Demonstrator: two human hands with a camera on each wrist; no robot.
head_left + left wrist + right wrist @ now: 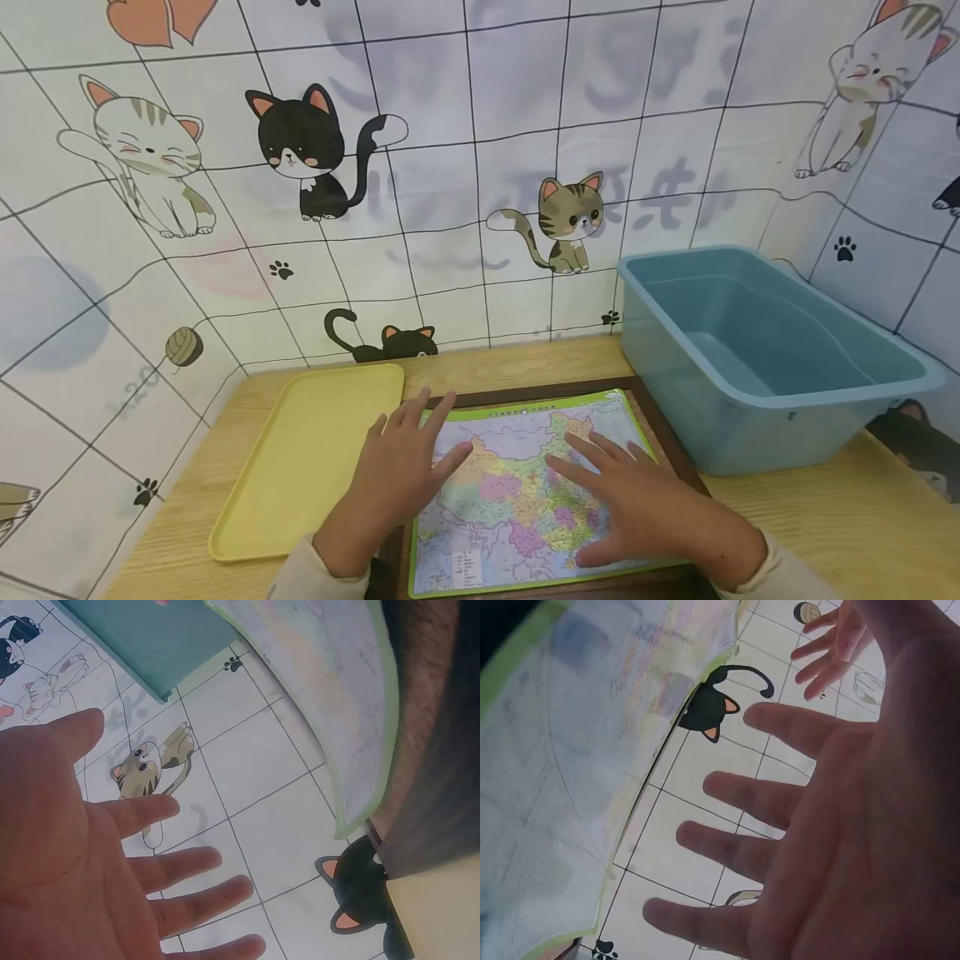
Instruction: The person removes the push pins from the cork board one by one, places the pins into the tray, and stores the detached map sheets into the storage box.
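Note:
A colourful map sheet [498,492] with a bright green border lies on a dark-framed board [663,417]. My left hand [401,467] hovers over the map's left side, its fingers spread. Over the right side, my right hand [637,504] is held the same way, palm toward the sheet. Both palms are bare in the wrist views: the left hand [67,847] has its fingers extended, and so does the right hand [840,817]. Parts of the map under the hands are hidden.
To the left of the board lies a yellow tray [300,475]. A deep blue plastic bin [750,442] stands at the right, close to the board's frame. Behind the wooden table [525,354] rises a wall covering [442,167] printed with cartoon cats and grid lines.

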